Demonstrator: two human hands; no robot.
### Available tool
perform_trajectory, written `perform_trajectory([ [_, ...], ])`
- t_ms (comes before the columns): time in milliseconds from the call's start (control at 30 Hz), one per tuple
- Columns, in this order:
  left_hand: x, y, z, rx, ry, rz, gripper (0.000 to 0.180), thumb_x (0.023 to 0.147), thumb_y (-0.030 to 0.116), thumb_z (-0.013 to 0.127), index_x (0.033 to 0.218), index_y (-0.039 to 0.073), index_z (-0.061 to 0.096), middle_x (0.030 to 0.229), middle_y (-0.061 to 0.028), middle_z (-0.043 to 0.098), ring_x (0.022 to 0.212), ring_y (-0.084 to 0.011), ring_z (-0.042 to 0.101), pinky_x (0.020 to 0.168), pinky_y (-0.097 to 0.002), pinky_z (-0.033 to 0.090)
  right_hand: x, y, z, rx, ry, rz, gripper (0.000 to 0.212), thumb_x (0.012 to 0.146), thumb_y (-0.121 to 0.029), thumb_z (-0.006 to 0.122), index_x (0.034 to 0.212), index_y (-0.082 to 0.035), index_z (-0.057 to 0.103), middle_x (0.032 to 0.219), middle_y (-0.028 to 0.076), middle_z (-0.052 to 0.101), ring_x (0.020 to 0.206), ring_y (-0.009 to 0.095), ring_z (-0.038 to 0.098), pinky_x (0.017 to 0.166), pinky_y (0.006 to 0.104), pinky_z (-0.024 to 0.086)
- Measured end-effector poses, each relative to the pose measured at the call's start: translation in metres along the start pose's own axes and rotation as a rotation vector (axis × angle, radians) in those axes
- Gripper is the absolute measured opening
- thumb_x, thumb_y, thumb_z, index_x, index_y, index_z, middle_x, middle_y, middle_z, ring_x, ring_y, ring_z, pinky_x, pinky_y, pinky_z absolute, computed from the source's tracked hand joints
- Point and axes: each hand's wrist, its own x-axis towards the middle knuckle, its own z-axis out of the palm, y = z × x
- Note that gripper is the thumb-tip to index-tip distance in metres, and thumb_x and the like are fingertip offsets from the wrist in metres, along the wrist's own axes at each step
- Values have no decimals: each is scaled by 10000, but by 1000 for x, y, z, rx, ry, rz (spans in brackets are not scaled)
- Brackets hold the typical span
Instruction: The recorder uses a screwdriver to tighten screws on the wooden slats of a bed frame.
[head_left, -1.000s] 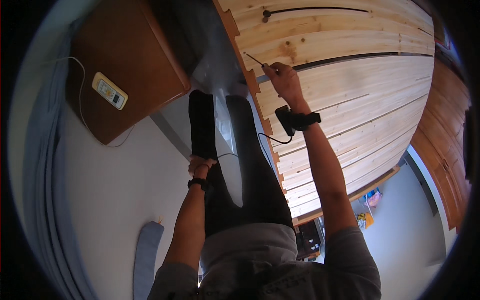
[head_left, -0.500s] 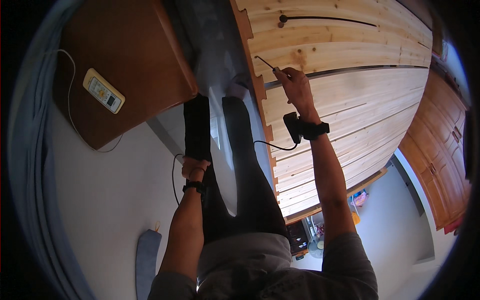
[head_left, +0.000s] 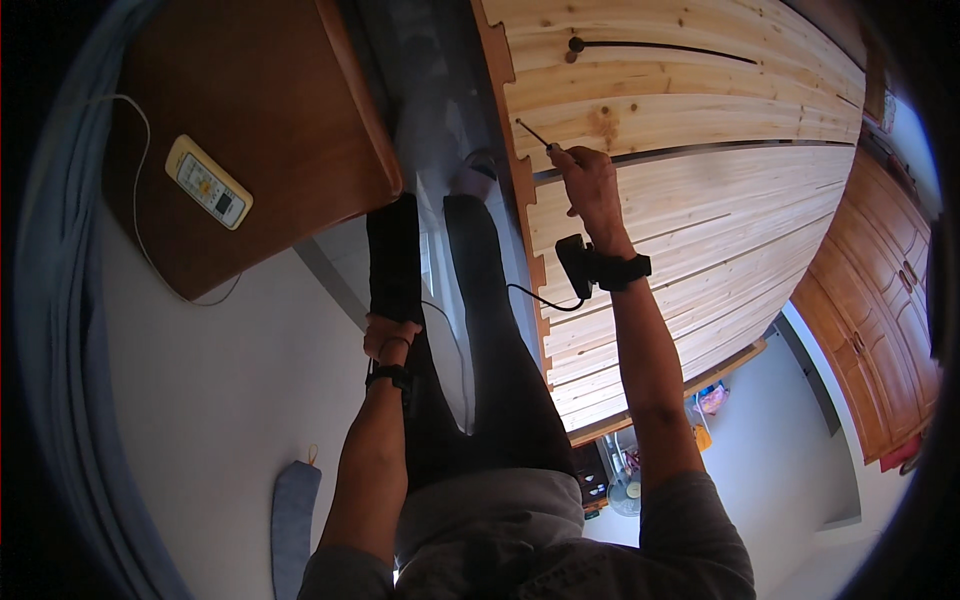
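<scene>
My right hand (head_left: 592,190) is closed around the short handle of a small screwdriver (head_left: 541,140). Its thin dark shaft slants toward the left edge of the pale wooden slats (head_left: 690,215), and its tip meets a small dark spot on one board. Whether that spot is a screw or a hole is too small to tell. A black device is strapped to my right wrist, with a cable hanging from it. My left hand (head_left: 392,336) rests on my dark trouser leg near the knee, thumb apart, holding nothing visible; its fingers are partly hidden.
A notched brown bed rail (head_left: 524,185) edges the slats. One far board has a dark slot (head_left: 665,47). At the left, a brown cabinet (head_left: 270,120) carries a cream remote control (head_left: 208,182) and a white cord. Wooden wardrobe doors (head_left: 880,310) stand at the right.
The view has shifted slightly. My right wrist and forearm have moved a little left over the slats, while the screwdriver tip stays at the same spot. My left hand keeps its place.
</scene>
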Motion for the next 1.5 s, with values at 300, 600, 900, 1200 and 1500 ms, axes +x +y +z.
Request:
perform_trajectory([
  [300, -2, -2, -4, -59, -10, 22, 709, 449, 363, 754, 966, 17, 415, 887, -125, 572, 804, -257, 583, 688, -341, 486, 31, 2, -14, 1223, -652, 654, 229, 827, -186, 469, 905, 28, 457, 508, -37, 345, 413, 29, 333, 368, 158, 325],
  [600, -3, -4, -6, -83, 2, 68, 680, 465, 379, 745, 941, 23, 414, 849, -133, 570, 765, -273, 584, 667, -335, 488, 30, -34, -16, 711, -523, 350, 204, 830, -157, 443, 848, 42, 486, 499, -41, 346, 371, 24, 268, 328, 158, 236],
  [900, 1, -7, -12, -106, -71, 22, 753, 438, 375, 740, 1027, 23, 429, 929, -148, 554, 850, -277, 558, 720, -353, 460, 52, -22, 0, -514, -456, -624, 132, 713, -140, 536, 792, -41, 571, 634, 103, 558, 646, 223, 569, 527, 310, 428],
  [1200, 7, -11, -6, -101, -33, 103, 700, 467, 390, 736, 957, 28, 390, 829, -135, 568, 742, -271, 588, 646, -350, 486, 27, -52, 12, -900, -194, -320, 183, 717, -180, 509, 815, -47, 587, 806, 156, 591, 759, 283, 582, 677, 343, 466],
  [1500, 7, -7, 3, -92, -6, 98, 701, 469, 392, 739, 955, 21, 395, 846, -138, 569, 741, -278, 591, 647, -360, 485, 8, -62, 6, -1373, -216, -813, 84, 707, -116, 522, 743, -75, 586, 736, 118, 596, 736, 215, 595, 604, 302, 473],
])
